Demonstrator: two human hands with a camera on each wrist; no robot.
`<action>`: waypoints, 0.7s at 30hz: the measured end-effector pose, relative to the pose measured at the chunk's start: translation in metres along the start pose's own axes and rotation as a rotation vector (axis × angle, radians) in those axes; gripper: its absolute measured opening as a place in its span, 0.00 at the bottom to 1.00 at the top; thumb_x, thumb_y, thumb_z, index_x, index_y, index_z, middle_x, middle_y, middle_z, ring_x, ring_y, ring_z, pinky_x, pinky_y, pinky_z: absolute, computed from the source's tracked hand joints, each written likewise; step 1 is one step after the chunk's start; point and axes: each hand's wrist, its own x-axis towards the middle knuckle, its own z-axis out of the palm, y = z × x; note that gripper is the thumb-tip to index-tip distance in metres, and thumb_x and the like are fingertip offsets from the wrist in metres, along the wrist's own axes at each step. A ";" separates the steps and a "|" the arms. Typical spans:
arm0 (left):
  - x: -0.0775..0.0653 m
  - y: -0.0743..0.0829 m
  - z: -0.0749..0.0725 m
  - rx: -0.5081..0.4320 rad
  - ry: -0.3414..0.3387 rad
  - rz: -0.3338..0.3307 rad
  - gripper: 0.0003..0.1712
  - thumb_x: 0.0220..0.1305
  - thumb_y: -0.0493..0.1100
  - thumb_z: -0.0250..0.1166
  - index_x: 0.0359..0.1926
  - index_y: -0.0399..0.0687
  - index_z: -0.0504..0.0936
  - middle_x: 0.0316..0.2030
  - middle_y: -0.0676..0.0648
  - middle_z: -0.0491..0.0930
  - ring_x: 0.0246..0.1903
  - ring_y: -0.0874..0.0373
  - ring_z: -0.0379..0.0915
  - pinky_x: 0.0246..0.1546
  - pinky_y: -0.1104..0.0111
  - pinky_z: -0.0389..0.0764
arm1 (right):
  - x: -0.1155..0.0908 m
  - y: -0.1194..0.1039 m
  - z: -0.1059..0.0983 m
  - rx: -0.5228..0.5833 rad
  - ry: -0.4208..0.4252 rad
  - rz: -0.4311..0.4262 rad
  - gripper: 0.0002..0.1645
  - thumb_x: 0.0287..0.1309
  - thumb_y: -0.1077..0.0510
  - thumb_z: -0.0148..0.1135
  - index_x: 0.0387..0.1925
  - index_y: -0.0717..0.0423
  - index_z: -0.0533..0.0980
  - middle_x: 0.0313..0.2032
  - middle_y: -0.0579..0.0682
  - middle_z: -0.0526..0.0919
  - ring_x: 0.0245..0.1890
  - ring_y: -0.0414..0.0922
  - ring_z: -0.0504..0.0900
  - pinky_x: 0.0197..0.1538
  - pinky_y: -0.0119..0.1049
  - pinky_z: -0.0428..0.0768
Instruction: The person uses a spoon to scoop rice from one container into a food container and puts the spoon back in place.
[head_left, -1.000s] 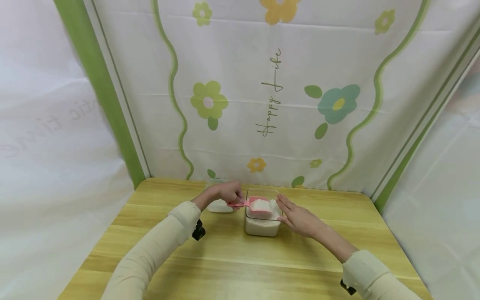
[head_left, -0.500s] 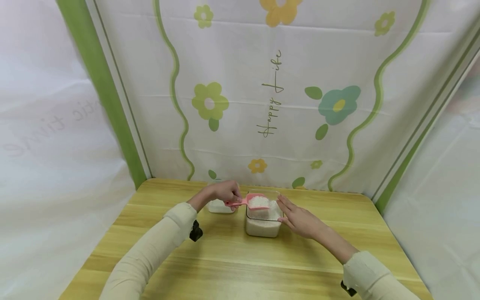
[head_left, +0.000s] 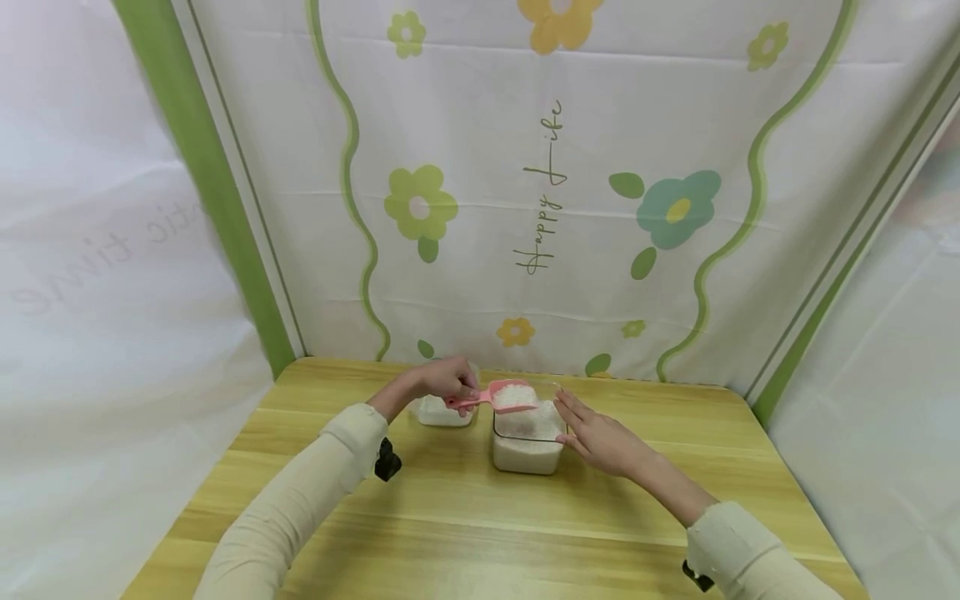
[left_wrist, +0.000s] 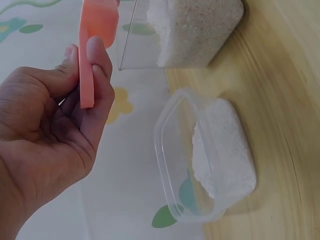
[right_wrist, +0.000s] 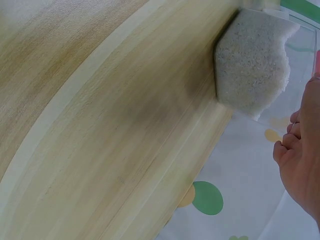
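Observation:
My left hand (head_left: 447, 379) pinches the handle of a pink scoop (left_wrist: 86, 75) between thumb and fingers. White rice (head_left: 514, 395) fills the scoop's bowl, which is above the left part of a clear square container (head_left: 525, 458). More rice, heaped toward the right, lies inside that container. At the container's right side, my right hand (head_left: 600, 437) touches the rim with fairly straight fingers, the thumb at the near corner. Below and behind my left hand is a smaller clear plastic tub (left_wrist: 212, 155), partly filled with white contents.
Both containers stand on a wood-grain table (head_left: 480, 533), near its back edge. Behind it hangs a white curtain (head_left: 480, 167) with printed flowers, and more white cloth (head_left: 112, 292) hangs on both sides.
My left hand has lifted the rice-filled scoop up and slightly left from inside the large container. My right hand stays at the container's right side.

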 end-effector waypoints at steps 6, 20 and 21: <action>-0.004 -0.003 -0.004 -0.004 0.009 -0.010 0.20 0.73 0.34 0.55 0.21 0.38 0.80 0.15 0.50 0.70 0.22 0.60 0.81 0.24 0.71 0.73 | 0.000 0.000 -0.001 -0.007 -0.007 0.000 0.41 0.75 0.41 0.45 0.75 0.64 0.54 0.77 0.62 0.52 0.71 0.58 0.66 0.64 0.51 0.73; -0.029 -0.011 -0.015 -0.050 0.055 -0.022 0.17 0.73 0.33 0.54 0.29 0.29 0.85 0.18 0.48 0.79 0.18 0.61 0.78 0.21 0.72 0.69 | 0.000 -0.001 -0.003 -0.078 0.008 -0.036 0.40 0.76 0.42 0.45 0.74 0.65 0.56 0.76 0.63 0.56 0.75 0.58 0.58 0.70 0.53 0.67; -0.031 -0.012 -0.016 -0.045 0.062 -0.027 0.18 0.73 0.33 0.54 0.29 0.32 0.85 0.19 0.49 0.80 0.18 0.62 0.78 0.21 0.72 0.69 | -0.001 -0.001 -0.003 -0.087 0.008 -0.041 0.40 0.76 0.42 0.45 0.74 0.66 0.56 0.76 0.63 0.55 0.75 0.58 0.58 0.70 0.54 0.66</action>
